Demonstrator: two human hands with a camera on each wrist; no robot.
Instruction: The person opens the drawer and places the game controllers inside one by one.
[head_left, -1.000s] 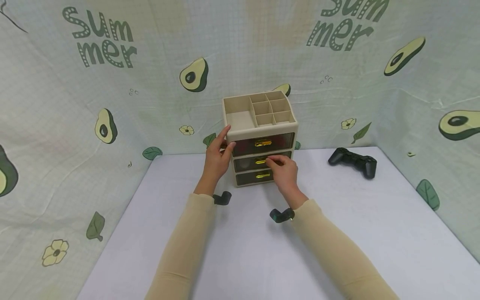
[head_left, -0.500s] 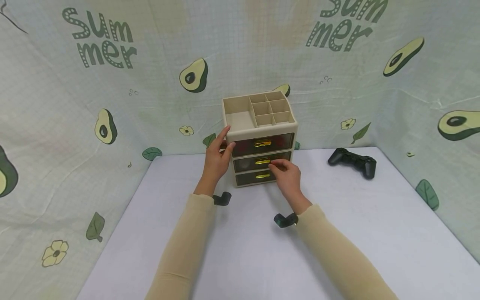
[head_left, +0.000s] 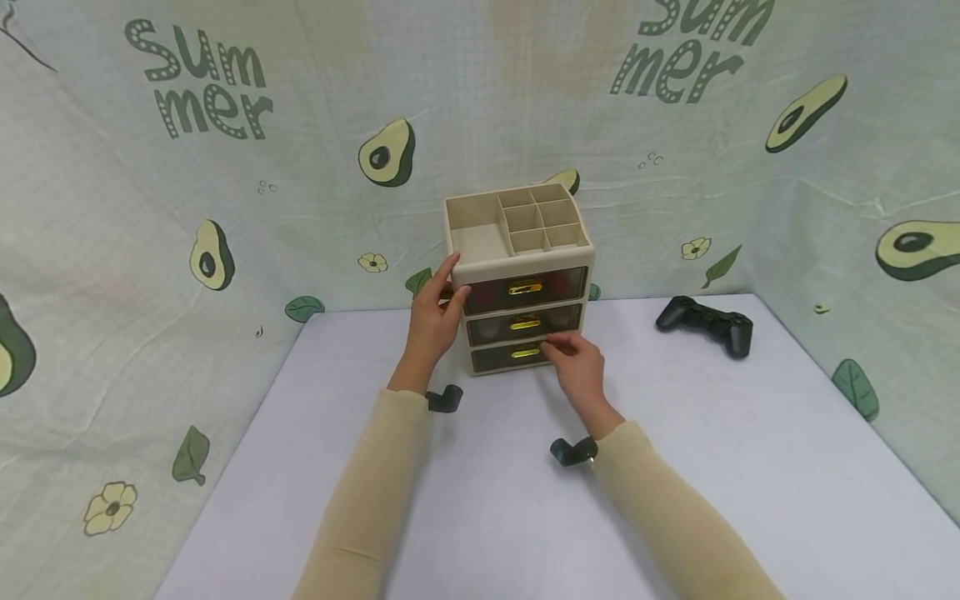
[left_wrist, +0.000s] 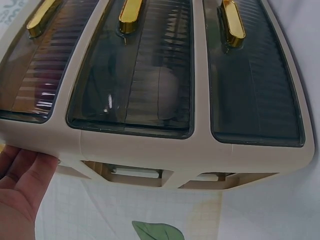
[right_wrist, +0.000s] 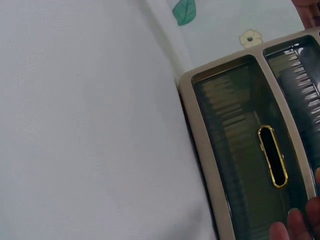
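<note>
A cream desktop organizer (head_left: 522, 265) with three dark see-through drawers stands upright at the back of the table, all drawers closed. My left hand (head_left: 435, 315) rests against its upper left side, fingers extended and thumb at the front edge. By the right part of the bottom drawer (right_wrist: 240, 150) is my right hand (head_left: 577, 365), its fingers bent and holding nothing. Those fingertips sit just off the gold bottom handle (head_left: 525, 353). Through the middle drawer (left_wrist: 135, 75) shows a pale rounded shape; the top drawer (head_left: 558, 287) has something reddish inside.
On the white table (head_left: 480, 500), a black game controller (head_left: 705, 325) lies to the right of the organizer. Open compartments (head_left: 543, 218) form the organizer's top. An avocado-print cloth (head_left: 315, 167) hangs behind and along both sides.
My right hand has moved from the middle drawer's handle down to beside the bottom drawer's handle. My left hand has stayed on the organizer's side. The drawers remain closed.
</note>
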